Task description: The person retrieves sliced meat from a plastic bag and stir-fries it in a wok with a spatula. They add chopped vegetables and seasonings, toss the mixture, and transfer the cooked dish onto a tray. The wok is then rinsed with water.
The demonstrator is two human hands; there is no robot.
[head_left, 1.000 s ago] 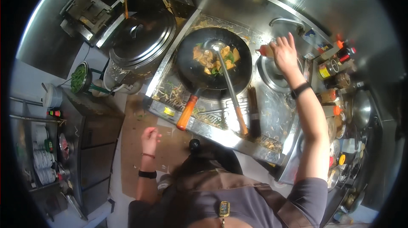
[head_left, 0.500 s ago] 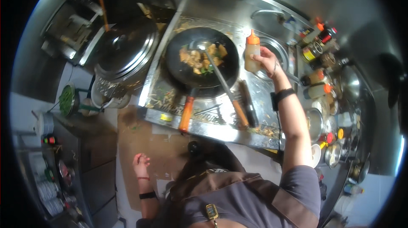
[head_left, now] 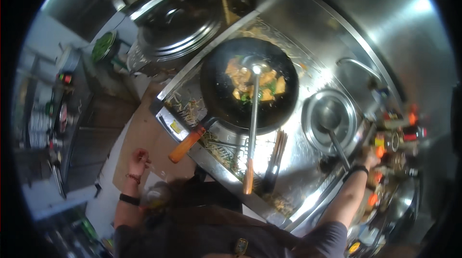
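My right hand (head_left: 371, 158) has moved from over the stove (head_left: 301, 174) to an orange-capped bottle (head_left: 379, 151) on my right; I can't tell its grip. My left hand (head_left: 139, 162) hangs empty, fingers loosely bent. The ladle (head_left: 254, 118) leans across the wok (head_left: 216, 77), probably keeping its handle reachable.

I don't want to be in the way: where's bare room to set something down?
Bare steel shows between the stick bundle and the basin, and farther back between the wok and the tap. It's crowded among the bottles at right, and scraps litter the stove by the wok's handle.
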